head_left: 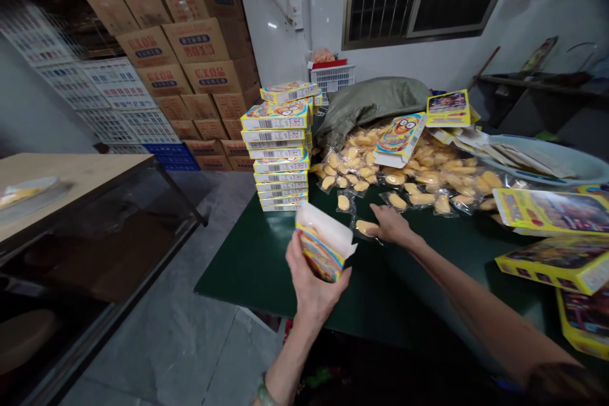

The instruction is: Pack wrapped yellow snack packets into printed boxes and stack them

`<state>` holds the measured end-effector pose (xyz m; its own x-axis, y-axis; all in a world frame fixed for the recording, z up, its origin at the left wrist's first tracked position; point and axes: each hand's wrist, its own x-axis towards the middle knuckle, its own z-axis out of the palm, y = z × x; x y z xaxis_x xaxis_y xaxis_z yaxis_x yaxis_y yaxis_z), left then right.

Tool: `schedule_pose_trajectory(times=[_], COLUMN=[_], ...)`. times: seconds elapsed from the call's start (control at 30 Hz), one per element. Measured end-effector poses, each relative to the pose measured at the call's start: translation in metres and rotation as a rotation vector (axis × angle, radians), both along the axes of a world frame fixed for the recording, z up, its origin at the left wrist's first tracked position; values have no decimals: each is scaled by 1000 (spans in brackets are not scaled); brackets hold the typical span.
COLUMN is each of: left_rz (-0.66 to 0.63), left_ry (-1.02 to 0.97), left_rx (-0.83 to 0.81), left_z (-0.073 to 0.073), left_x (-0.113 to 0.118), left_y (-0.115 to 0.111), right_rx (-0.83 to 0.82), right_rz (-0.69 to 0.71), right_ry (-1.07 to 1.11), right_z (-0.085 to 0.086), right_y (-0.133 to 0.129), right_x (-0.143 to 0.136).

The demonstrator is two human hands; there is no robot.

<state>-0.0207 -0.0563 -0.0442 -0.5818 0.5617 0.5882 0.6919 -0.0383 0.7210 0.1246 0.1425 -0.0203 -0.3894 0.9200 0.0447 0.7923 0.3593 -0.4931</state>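
Note:
My left hand (311, 285) grips a small printed carton (321, 250), tilted, its white flap standing up at the top. To the right, my right hand (394, 226) is low over the green table, its fingers at the end of a yellow snack piece in clear wrap (366, 228); its grip is partly hidden. Another wrapped piece (343, 203) lies just beyond. Behind them spreads a heap of wrapped yellow snacks (428, 168), spilling from a grey-green sack (375, 101). A printed carton (400, 136) rests on the heap.
A tall stack of cartons (280, 152) stands on the green table (238, 266) at left. More yellow cartons (554, 260) lie at right, near a pale blue basin (571, 155) holding flat pieces. A wooden-topped table (90, 177) and piled cardboard boxes (200, 41) are further left.

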Motion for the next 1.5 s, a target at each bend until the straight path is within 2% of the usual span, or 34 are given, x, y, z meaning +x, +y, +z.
schedule_pose_trajectory(times=[0.1,0.2,0.27,0.37,0.43,0.5,0.6,0.73,0.8,0.87,0.93,0.97,1.03,1.17,1.23,1.3,1.37,1.43,1.47,1.5], left_rz=[-6,41,75,111,124,127,134,114,86,73,53,24,-57,-161,-136,-52,40,114,140,157], left_ry=[20,83,160,250,282,312,341,389,415,417,380,337,180,-262,-395,-473,-542,-584,-584,-572], left_rx=[-37,-40,-62,-125,-164,-186,-193,-149,-108,-55,6,33,66,77,84,144,237,327,361,393], left_z=[-11,-10,-7,-2,0,3,6,5,1,-5,-9,-10,-5,25,40,50,53,52,51,50], left_x=[7,8,8,10,14,19,25,27,28,28,25,22,13,-12,-23,-28,-30,-27,-25,-23], left_y=[2,3,4,8,11,14,14,10,8,5,1,-3,-10,-21,-21,-18,-13,-7,-4,0], right_rx=[-94,-173,-178,-130,-35,129,301,318,269,179,91,68,85,215,291,387,511,563,500,369], right_rz=[32,84,102,114,125,138,172,218,358,588,795,853,879,941,988,1012,915,602,416,265], right_ry=[-67,-33,46,423,663,685,383,-268,-421,-450,-431,-424,-426,-468,-429,-215,168,561,701,803], right_z=[-14,-4,17,62,90,106,107,104,110,118,124,127,130,129,123,113,98,79,70,60], right_y=[5,5,0,-24,-48,-72,-94,-98,-96,-96,-98,-101,-109,-128,-135,-140,-142,-142,-141,-140], right_x=[-1,9,23,40,41,33,14,2,0,-2,-7,-10,-21,-48,-59,-61,-52,-37,-29,-23])
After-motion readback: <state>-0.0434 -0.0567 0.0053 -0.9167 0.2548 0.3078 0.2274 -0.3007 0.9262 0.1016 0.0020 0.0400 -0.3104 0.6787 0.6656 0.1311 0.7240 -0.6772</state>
